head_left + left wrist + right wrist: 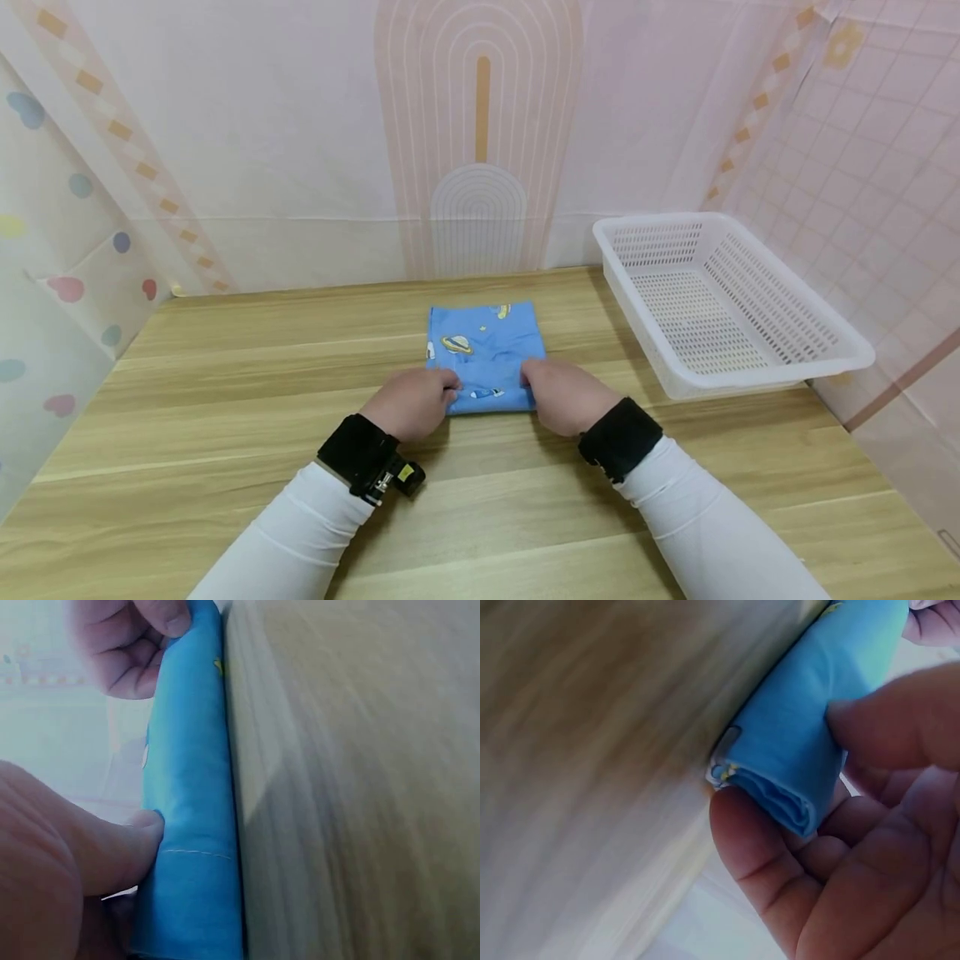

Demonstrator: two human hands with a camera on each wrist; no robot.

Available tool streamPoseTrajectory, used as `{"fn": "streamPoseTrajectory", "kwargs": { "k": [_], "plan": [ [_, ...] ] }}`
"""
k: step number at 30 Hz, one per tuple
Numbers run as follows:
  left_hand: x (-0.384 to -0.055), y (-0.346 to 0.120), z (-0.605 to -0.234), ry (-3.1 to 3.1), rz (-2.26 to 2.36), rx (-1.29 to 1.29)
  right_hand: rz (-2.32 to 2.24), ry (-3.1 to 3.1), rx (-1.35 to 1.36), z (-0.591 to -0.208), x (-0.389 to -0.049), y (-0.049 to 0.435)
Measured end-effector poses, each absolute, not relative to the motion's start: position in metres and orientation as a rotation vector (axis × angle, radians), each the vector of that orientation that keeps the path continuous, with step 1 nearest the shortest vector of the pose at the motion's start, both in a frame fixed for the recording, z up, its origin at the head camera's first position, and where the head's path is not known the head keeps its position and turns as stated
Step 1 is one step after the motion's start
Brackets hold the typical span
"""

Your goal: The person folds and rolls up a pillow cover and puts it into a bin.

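Note:
A folded blue cloth [491, 350] with planet and rocket prints lies flat on the wooden table. My left hand [411, 404] pinches its near left corner, with the thumb on the near fold in the left wrist view. At the near right corner my right hand [567, 398] grips the cloth between thumb and fingers. In the right wrist view several stacked layers show at the end of the cloth [791, 735]. Seen from the left wrist, the near edge of the cloth [191, 780] is a smooth, rounded fold with a line of stitching.
A white perforated plastic basket [656, 350] stands at the right back of the table [262, 450], with nothing visible in it. Patterned sheets [300, 150] hang behind the table and along both sides. Each wrist wears a black strap [621, 439].

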State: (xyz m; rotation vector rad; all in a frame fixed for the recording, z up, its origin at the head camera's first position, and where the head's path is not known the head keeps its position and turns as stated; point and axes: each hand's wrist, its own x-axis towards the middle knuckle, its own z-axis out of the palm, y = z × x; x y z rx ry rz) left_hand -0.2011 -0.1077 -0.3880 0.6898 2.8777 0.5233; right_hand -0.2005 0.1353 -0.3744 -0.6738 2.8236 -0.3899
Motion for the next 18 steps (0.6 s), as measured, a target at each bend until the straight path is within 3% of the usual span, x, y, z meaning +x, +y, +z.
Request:
{"fn": "streamPoseTrajectory", "kwargs": {
  "k": [9,18],
  "plan": [
    [-0.1993,-0.1033,-0.3861,2.965,0.567,0.551,-0.381,2.89,-0.648,-0.375,-0.2007,0.1342],
    [-0.196,-0.0975,-0.3867,3.099,0.403,0.692,-0.343,2.954,-0.632,-0.3752,-0.2012,0.1325]
  ]
}}
